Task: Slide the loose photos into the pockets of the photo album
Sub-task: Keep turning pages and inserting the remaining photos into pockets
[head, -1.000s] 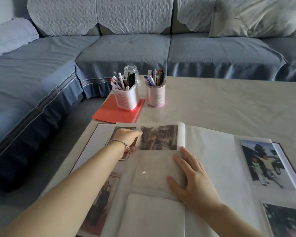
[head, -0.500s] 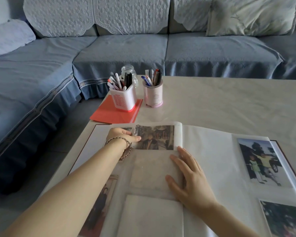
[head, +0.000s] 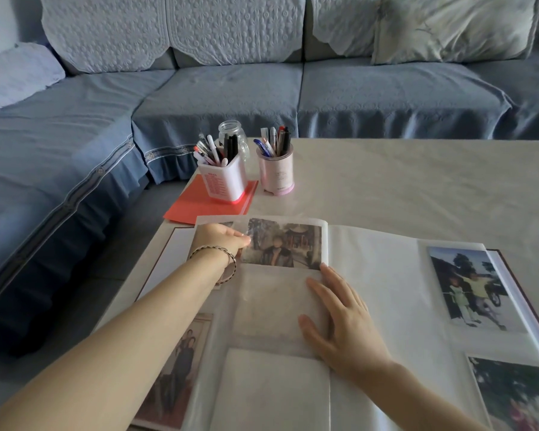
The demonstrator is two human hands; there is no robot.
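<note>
Hardly anything moved: your left hand (head: 220, 241) still pinches the photo (head: 283, 244), your right hand (head: 346, 331) flat on the album (head: 386, 290)

Pen holder (head: 223, 181), apparently on folder (head: 199, 206), behind album (head: 371, 275)

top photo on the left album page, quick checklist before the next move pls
1. Left hand at the photo's left edge: ok, thumb touches it.
2. Right hand flat, steadying the album page: ok.
3. Photo square with the page's top edge: ok.
4. Photo fully inside its pocket: cannot tell, the film glares.
5. Round pen cup apart from the album: ok.
</note>
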